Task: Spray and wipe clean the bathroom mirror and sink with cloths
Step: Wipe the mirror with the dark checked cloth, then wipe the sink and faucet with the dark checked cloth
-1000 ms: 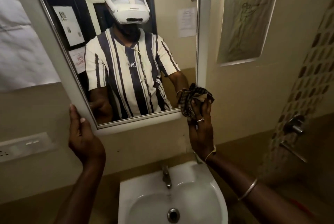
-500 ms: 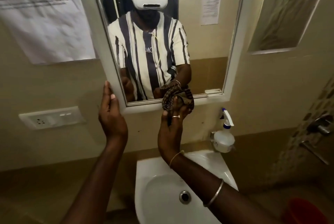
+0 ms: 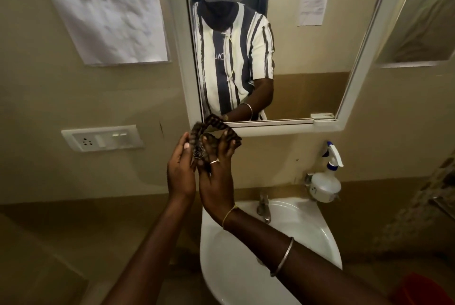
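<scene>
In the head view, you are holding the checkered cloth point(image 3: 213, 137) with both hands in front of the wall, just under the lower left corner of the mirror point(image 3: 307, 58); your right hand point(image 3: 216, 181) is gripping the bunched cloth with curled fingers, and your left hand point(image 3: 181, 171) is pinching its left edge (the thumb is pressing against the fabric); both hands are touching each other above the white sink point(image 3: 246, 267); the spray bottle point(image 3: 325, 184) is standing at the sink's back right corner, well apart from your hands, to the right of the tap point(image 3: 263, 208).
</scene>
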`<state>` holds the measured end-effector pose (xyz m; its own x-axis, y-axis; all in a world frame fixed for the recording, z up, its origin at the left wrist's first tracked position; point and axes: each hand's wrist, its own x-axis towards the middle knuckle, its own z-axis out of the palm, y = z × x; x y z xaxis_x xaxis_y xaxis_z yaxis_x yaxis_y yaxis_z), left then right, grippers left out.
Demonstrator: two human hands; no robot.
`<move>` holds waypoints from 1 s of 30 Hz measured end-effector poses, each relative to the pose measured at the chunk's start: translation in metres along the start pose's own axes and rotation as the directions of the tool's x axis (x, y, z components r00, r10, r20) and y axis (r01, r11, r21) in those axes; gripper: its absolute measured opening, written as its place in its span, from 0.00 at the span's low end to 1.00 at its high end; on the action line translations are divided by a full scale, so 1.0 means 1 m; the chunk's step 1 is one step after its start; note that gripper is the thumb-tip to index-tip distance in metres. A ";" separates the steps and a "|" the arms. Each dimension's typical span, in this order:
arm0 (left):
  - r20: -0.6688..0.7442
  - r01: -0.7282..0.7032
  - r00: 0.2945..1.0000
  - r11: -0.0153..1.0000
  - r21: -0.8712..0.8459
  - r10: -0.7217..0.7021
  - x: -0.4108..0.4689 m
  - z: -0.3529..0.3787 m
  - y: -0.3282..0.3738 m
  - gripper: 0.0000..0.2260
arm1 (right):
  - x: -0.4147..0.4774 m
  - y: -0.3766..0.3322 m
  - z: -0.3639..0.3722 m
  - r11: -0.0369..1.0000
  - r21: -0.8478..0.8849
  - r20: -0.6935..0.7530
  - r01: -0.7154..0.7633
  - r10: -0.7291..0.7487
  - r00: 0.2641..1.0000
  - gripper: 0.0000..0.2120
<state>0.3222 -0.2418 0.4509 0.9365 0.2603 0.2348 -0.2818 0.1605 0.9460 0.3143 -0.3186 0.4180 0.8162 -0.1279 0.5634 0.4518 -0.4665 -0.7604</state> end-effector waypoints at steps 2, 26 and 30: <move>-0.012 0.033 0.999 0.998 -0.058 -0.033 -0.005 0.001 0.002 0.14 | -0.004 0.004 0.001 0.999 0.000 0.058 0.047 -0.047 0.997 0.30; 0.147 0.745 0.663 0.628 -0.224 -0.734 -0.051 -0.010 -0.156 0.14 | -0.098 0.159 -0.040 0.934 -0.311 0.604 0.174 0.054 0.795 0.38; 0.113 0.788 0.600 0.560 -0.257 -0.792 -0.059 -0.008 -0.195 0.14 | -0.114 0.187 -0.041 0.856 -0.437 0.619 0.276 0.063 0.783 0.48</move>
<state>0.3204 -0.2806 0.2513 0.8085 -0.0787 -0.5832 0.5265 0.5394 0.6572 0.2907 -0.4269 0.2245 0.8906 0.4118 0.1931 0.4547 -0.8174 -0.3537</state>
